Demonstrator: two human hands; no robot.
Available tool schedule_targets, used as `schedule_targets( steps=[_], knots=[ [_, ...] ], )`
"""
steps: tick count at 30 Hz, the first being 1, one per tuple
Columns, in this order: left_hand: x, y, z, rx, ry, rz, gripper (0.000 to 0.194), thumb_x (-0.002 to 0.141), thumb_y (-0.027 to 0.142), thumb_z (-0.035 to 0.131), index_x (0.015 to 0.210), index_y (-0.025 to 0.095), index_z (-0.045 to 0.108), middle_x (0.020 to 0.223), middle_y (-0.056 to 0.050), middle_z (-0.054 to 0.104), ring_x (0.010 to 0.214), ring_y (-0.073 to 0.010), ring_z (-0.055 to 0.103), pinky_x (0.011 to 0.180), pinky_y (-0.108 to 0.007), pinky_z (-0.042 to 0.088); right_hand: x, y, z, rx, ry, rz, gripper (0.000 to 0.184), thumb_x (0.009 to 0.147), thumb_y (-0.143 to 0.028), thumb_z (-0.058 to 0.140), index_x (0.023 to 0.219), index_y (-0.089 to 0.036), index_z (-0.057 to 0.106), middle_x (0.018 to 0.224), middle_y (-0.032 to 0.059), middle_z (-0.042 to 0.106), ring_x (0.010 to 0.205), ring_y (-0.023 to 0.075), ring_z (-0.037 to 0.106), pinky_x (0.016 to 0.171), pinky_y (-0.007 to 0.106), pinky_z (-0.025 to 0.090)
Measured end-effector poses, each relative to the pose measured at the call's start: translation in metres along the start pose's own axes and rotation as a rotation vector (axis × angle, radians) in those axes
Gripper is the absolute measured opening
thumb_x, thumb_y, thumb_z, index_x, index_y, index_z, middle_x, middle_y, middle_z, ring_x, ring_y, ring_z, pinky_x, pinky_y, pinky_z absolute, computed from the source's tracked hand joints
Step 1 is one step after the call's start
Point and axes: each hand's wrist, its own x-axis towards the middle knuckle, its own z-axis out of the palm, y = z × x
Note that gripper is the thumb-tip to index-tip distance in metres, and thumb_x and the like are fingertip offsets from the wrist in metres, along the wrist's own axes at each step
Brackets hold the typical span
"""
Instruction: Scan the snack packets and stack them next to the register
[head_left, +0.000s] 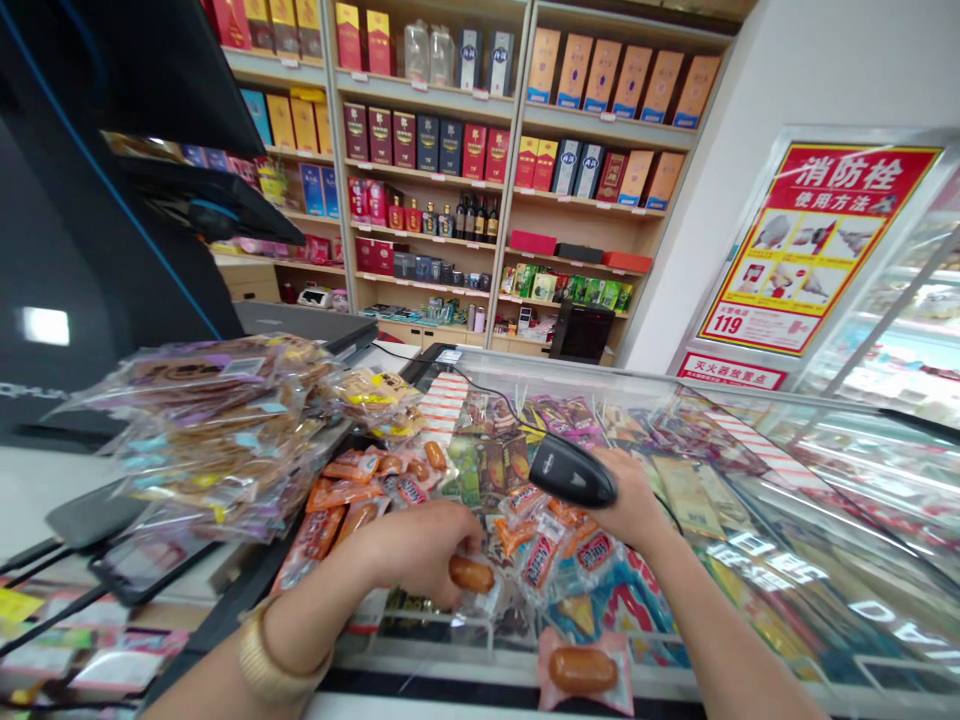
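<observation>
My left hand (424, 545) pinches a clear-wrapped sausage (471, 573) above the glass counter. In my right hand (630, 495) is a black barcode scanner (573, 472), its cable running back over the glass. Beneath the scanner lie several small sausage packets (541, 560) with red and orange labels. More orange sausage packets (319, 540) are heaped to the left of my left hand, partly behind my forearm. A single sausage in a pinkish vacuum pack (583, 670) sits at the counter's near edge, between my arms.
A tall pile of flat plastic-wrapped packets (217, 440) stands at the left, beside a dark checkout machine (97, 230). A phone (150, 568) lies below the pile. Ice-cream packs show through the glass counter (750, 400). Shelves of boxed bottles (427, 140) line the back wall.
</observation>
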Motion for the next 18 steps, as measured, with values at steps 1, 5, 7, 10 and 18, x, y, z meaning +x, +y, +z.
schedule_targets(
  steps=[1,5,7,10,18],
  knots=[
    [0.002,0.000,0.001,-0.036,0.026,0.005,0.021,0.059,0.024,0.067,0.080,0.020,0.066,0.075,0.000,0.064,0.064,-0.0154,0.053,0.055,-0.023,0.035,0.000,0.000,0.000,0.003,0.000,0.001,0.021,0.078,-0.042,0.062,0.083,-0.021,0.064,0.075,0.0054,0.069,0.067,0.0197,0.063,0.063,0.031,0.046],
    [0.011,-0.007,0.000,-0.275,0.220,0.042,0.021,0.064,0.022,0.058,0.084,0.018,0.065,0.074,0.001,0.062,0.067,-0.0147,0.053,0.062,-0.024,0.038,-0.001,0.001,-0.001,0.009,0.010,0.004,0.023,0.082,-0.043,0.058,0.086,-0.021,0.065,0.078,0.0050,0.070,0.067,0.0195,0.064,0.064,0.031,0.046],
    [0.015,-0.011,-0.002,-0.469,0.368,0.072,0.023,0.069,0.026,0.057,0.090,0.017,0.064,0.081,0.000,0.063,0.073,-0.0153,0.054,0.068,-0.025,0.041,-0.001,0.003,-0.001,0.007,0.047,0.002,0.026,0.082,-0.046,0.058,0.085,-0.022,0.064,0.076,0.0050,0.069,0.067,0.0199,0.064,0.063,0.032,0.047],
    [0.020,-0.015,-0.005,-0.846,0.494,0.074,0.029,0.079,0.042,0.053,0.093,0.017,0.062,0.076,0.000,0.058,0.067,-0.0138,0.049,0.063,-0.025,0.040,-0.001,0.004,-0.002,0.006,0.129,-0.005,0.026,0.082,-0.048,0.059,0.081,-0.022,0.064,0.075,0.0055,0.068,0.067,0.0211,0.064,0.062,0.033,0.047],
    [0.024,-0.014,0.003,-1.235,0.645,0.038,0.042,0.082,0.052,0.053,0.096,0.014,0.068,0.085,-0.008,0.067,0.087,-0.0228,0.061,0.076,-0.034,0.049,0.006,-0.014,-0.009,0.055,0.147,-0.056,0.021,0.081,-0.041,0.057,0.084,-0.023,0.065,0.076,0.0057,0.069,0.069,0.0220,0.066,0.064,0.035,0.051]
  ],
)
